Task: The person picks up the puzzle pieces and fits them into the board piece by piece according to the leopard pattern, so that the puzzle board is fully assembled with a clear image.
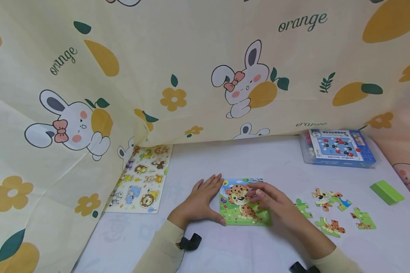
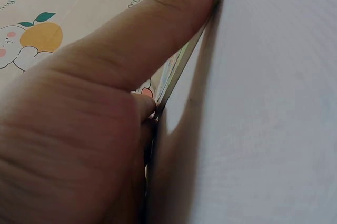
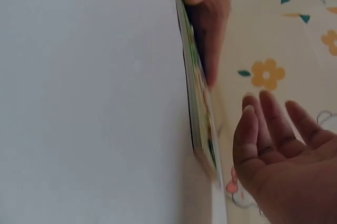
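On the white table (image 1: 280, 163), a leopard puzzle (image 1: 242, 214) lies between two hands.
From the head view, I see the left hand (image 1: 203, 201) braced at the puzzle's left edge, fingers straight and slightly fanned toward the far corner, thumb stretched well apart to the near one; the right hand (image 1: 281, 210) slants in over the puzzle's right side, wrist raised, fingers gently bent, with loose pieces (image 1: 331, 227) lying beyond it to the right. From the left wrist, the thumb reaches out straight to the board's edge; how the other fingers lie, I cannot tell. From the right wrist, the right fingers curve softly, tips apart and clear of the board.
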A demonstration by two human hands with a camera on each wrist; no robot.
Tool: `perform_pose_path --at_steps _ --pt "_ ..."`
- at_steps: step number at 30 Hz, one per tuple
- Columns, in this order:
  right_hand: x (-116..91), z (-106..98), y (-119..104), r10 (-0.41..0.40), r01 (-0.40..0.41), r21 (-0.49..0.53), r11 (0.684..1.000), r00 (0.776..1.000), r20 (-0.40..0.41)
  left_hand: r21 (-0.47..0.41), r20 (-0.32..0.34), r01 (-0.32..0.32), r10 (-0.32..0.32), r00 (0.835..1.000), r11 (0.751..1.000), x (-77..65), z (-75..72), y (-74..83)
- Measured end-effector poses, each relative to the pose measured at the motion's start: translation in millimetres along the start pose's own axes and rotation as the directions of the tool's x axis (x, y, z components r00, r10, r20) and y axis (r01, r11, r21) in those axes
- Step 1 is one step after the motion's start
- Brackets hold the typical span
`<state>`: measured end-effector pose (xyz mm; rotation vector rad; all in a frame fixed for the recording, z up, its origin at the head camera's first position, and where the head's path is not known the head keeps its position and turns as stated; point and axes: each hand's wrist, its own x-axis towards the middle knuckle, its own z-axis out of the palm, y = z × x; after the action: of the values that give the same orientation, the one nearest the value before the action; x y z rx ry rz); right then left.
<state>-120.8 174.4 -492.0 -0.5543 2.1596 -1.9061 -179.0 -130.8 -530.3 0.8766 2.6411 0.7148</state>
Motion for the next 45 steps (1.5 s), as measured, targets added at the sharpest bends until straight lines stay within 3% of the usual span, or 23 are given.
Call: perform_pose_path --at_steps 6,11,17,31,35,40,43,45 --pt "-13.8 -26.8 -2.7 -0.088 0.087 0.069 0.994 0.996 0.021 -0.006 0.001 0.016 -0.016 1.000 1.000 -0.4 -0.5 1.3" --pt "-25.5 -49.9 -3.4 -0.087 0.081 0.141 0.987 0.996 0.037 -0.008 0.003 0.019 -0.019 1.000 1.000 -0.2 -0.7 2.6" --pt "-37.5 -76.1 -2.9 -0.112 0.107 0.156 0.982 0.993 0.027 -0.001 0.003 0.024 -0.024 1.000 1.000 0.1 -0.7 2.9" --pt "-69.6 -134.1 8.2 -0.114 0.131 0.159 0.979 0.988 -0.108 -0.011 -0.001 0.022 -0.022 1.000 1.000 0.4 0.7 1.6" --pt "-77.1 -147.8 15.1 -0.045 0.078 0.158 0.984 0.978 -0.204 -0.006 -0.001 0.024 -0.024 1.000 1.000 0.4 0.8 2.0" --pt "-83.6 -159.6 29.0 0.019 0.009 0.084 0.996 0.946 -0.323 -0.006 -0.001 0.019 -0.019 1.000 1.000 0.1 0.7 2.2" --pt "-85.6 -163.6 36.9 0.020 -0.064 -0.116 0.991 0.937 -0.349 -0.009 -0.001 0.013 -0.013 1.000 1.000 0.0 0.5 2.1" --pt "-86.1 -164.8 41.1 0.040 -0.135 -0.256 0.957 0.937 -0.346 -0.011 -0.001 0.013 -0.014 1.000 1.000 -0.1 0.2 1.9"
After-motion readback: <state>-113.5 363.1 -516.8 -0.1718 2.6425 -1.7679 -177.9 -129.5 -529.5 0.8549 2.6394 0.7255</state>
